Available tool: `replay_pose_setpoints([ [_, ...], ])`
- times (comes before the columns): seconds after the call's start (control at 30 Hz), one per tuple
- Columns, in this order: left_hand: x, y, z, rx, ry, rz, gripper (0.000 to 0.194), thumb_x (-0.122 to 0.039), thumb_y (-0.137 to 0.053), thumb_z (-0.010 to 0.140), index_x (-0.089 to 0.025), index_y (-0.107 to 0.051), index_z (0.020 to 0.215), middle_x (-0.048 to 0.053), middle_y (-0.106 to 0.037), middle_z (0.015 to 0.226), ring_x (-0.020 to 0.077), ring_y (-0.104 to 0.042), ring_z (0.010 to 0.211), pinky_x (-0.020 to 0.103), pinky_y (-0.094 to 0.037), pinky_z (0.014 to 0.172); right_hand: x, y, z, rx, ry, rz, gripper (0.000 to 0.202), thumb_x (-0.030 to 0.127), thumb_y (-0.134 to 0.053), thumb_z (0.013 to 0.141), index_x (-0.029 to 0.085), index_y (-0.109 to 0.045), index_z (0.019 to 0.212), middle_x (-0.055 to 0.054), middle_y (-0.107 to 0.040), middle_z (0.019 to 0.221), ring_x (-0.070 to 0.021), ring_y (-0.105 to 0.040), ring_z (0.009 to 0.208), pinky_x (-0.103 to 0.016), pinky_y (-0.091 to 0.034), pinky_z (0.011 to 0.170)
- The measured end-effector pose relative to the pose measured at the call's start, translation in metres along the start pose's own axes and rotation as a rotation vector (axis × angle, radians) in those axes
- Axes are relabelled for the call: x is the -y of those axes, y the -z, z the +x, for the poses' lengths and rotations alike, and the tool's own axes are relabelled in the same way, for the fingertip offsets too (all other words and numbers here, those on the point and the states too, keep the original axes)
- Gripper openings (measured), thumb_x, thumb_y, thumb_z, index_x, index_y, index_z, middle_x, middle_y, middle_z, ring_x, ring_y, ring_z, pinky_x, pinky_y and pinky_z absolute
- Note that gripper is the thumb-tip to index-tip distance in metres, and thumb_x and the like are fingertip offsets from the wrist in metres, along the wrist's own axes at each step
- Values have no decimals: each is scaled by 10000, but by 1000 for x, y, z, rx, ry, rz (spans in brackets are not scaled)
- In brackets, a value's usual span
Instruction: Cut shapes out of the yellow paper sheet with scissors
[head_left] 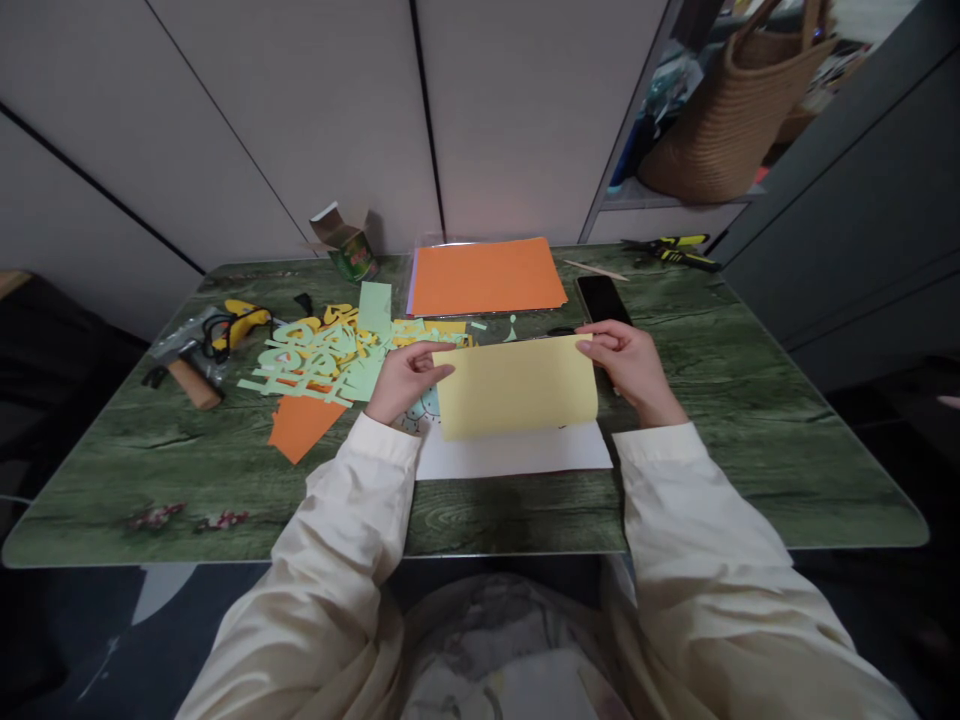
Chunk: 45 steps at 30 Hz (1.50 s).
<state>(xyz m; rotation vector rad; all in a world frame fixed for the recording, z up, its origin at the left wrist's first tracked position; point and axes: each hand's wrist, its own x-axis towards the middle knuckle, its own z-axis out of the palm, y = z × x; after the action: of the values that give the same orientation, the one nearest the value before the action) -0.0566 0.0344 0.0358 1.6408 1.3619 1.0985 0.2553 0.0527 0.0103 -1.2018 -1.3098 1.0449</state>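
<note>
A sheet of yellow paper (517, 390) is held up between my two hands, its lower part curving toward me. My left hand (409, 378) pinches its upper left corner between thumb and fingers. At the upper right corner, my right hand (626, 365) grips it the same way. Beneath lies a white sheet (517, 458) on the table, with a little blue drawing showing at its left; the yellow paper hides the rest. Beside my left hand is a heap of green and yellow paper cutouts (315, 350).
Behind the yellow sheet lies a stack of orange paper (487, 278). A phone (602, 298) and yellow-black pliers (675, 250) are at the right. Leftward are a hammer (193, 382), a yellow tool with black cord (246, 322), orange scraps (304, 425) and an open small box (349, 250).
</note>
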Motion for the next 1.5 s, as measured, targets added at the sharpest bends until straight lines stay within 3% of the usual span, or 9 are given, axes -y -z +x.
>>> replay_pose_setpoints([
  [1.0, -1, 1, -1, -16, -12, 12, 272, -197, -690, 674, -197, -709, 945, -56, -350, 519, 70, -287, 484, 220, -236, 460, 1, -2, 0, -32, 14, -10, 234, 312, -730, 648, 225, -681, 859, 13, -677, 657, -130, -614, 597, -289, -517, 631],
  [1.3, 0, 1, -1, -14, 0, -24, 290, -216, -688, 669, -175, -706, 956, -59, -365, 509, 62, -293, 472, 209, -230, 451, 0, 0, 1, -3, -7, 40, 324, 322, -716, 668, 248, -667, 979, 25, -678, 659, -129, -628, 615, -278, -533, 633],
  [1.5, 1, 4, -1, -9, -7, -8, 274, -220, -691, 667, -178, -710, 938, -62, -372, 497, 62, -302, 469, 207, -231, 448, 1, 5, 1, 19, -37, 31, 302, 316, -744, 638, 236, -685, 923, 4, -703, 694, -142, -649, 631, -291, -547, 656],
])
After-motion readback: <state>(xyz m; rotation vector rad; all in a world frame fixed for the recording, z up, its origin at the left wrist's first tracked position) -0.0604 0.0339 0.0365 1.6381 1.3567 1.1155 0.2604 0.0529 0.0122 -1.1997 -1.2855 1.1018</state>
